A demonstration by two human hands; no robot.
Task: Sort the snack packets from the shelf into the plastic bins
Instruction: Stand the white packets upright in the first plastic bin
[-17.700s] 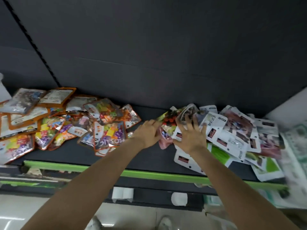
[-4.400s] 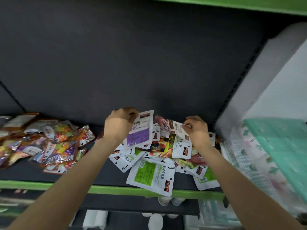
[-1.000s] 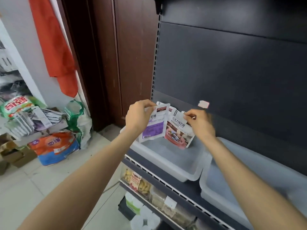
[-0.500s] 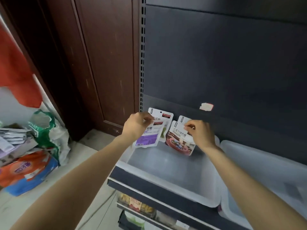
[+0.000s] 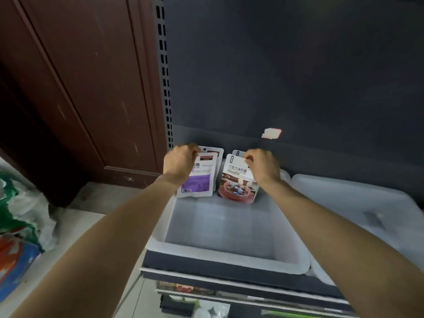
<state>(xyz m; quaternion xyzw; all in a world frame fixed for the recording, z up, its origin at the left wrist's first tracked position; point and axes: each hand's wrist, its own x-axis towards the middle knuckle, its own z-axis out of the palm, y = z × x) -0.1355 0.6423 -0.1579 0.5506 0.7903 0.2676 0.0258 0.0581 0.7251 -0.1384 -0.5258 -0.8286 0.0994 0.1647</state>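
Packets hang upright from both grips, long axes vertical, directly above the far end of the left bin [image 5: 226, 263]. Left hand [image 5: 181, 164] pinches the top edge of the purple packets [image 5: 199, 180], at least 2 stacked; right hand [image 5: 261, 167] pinches the chocolate packets [image 5: 237, 182], just beside them. A second bin [image 5: 358, 203] sits right, nearer the right hand. Judging by that, the drop is straight down.

1. I have one view only, a wide-angle camera worn on the head, so no second view overlaps it.
2. It looks forward and steeply down at a translucent bin [image 5: 226, 263] in the lower centre.
3. It sits close: both forearms run in from the bottom corners.
4. A brown door [image 5: 75, 88] fills the upper left.
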